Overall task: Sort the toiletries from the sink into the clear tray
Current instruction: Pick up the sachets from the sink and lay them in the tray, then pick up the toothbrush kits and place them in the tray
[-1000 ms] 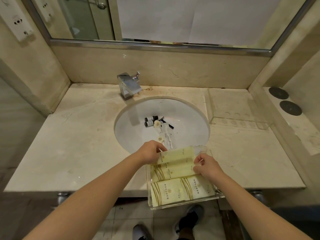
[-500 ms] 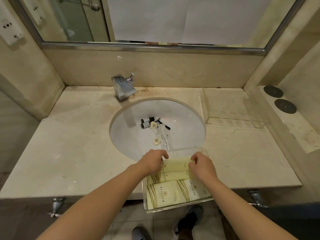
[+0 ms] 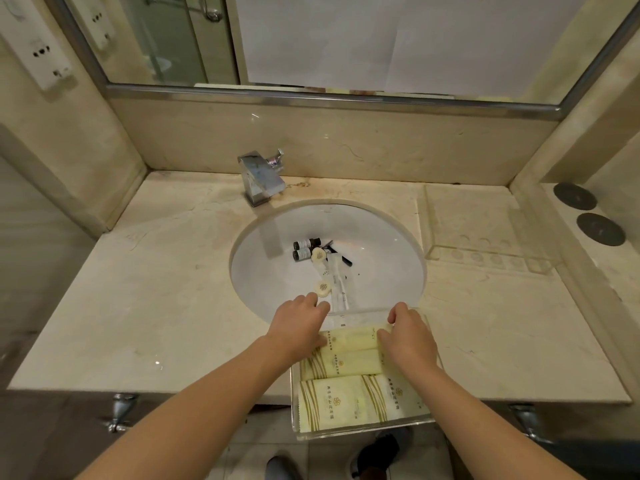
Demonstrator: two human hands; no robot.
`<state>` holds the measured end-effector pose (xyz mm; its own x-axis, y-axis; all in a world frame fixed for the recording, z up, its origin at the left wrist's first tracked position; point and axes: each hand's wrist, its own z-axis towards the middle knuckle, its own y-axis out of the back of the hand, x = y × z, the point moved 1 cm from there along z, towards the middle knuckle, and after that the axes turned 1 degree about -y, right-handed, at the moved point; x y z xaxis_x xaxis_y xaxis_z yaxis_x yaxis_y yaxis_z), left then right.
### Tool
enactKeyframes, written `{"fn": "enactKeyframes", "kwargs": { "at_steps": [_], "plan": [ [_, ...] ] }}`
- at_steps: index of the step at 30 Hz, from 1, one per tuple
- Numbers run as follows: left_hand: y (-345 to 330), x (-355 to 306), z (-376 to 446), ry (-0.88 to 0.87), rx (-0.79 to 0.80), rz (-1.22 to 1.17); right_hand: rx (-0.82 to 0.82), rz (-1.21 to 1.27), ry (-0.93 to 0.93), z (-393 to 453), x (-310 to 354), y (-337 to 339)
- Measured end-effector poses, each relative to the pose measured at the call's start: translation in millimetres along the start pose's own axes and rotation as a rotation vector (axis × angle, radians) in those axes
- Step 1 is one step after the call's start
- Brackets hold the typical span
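Note:
A clear tray [image 3: 363,432] juts over the counter's front edge and holds three pale yellow packets side by side. My left hand [image 3: 299,327] and my right hand [image 3: 410,337] grip the two ends of the farthest yellow packet [image 3: 353,339], which lies flat in the tray. In the white sink [image 3: 384,271] beyond lie two dark bottles [image 3: 306,244], two round soaps [image 3: 322,289], long white sachets [image 3: 337,282] and a thin black item [image 3: 343,258]. My left fingertips reach just short of the nearer soap.
A chrome faucet [image 3: 259,176] stands behind the basin. A second clear tray [image 3: 478,233] sits empty on the counter at the right, with two dark round discs [image 3: 588,213] on the ledge beyond. A mirror and wall sockets are above; my shoes show below.
Both hands have lowered the yellow packet from above the tray down into it, beside the other two. My view has shifted slightly closer.

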<state>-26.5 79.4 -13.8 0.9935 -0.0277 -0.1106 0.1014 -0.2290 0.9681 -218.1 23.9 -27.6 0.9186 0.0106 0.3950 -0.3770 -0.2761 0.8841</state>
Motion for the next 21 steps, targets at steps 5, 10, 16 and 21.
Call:
{"fn": "enactKeyframes", "kwargs": {
  "at_steps": [5, 10, 16, 21],
  "plan": [
    [-0.2, 7.9, 9.8, 0.061, -0.023, -0.26, -0.099, 0.058, 0.077, 11.9, 5.4, 3.3],
    [6.2, 4.4, 26.2, 0.231, -0.123, -0.595, -0.187, 0.13, 0.165, 30.2, 22.2, 9.5],
    [6.7, 3.1, 57.6, 0.448, -0.11, -0.942, -0.001, 0.344, 0.077, 64.4, 38.6, 6.9],
    [-3.8, -0.6, 87.7, 0.569, 0.055, -1.061, 0.274, 0.374, 0.01, 95.2, 45.0, -4.0]
  ]
}}
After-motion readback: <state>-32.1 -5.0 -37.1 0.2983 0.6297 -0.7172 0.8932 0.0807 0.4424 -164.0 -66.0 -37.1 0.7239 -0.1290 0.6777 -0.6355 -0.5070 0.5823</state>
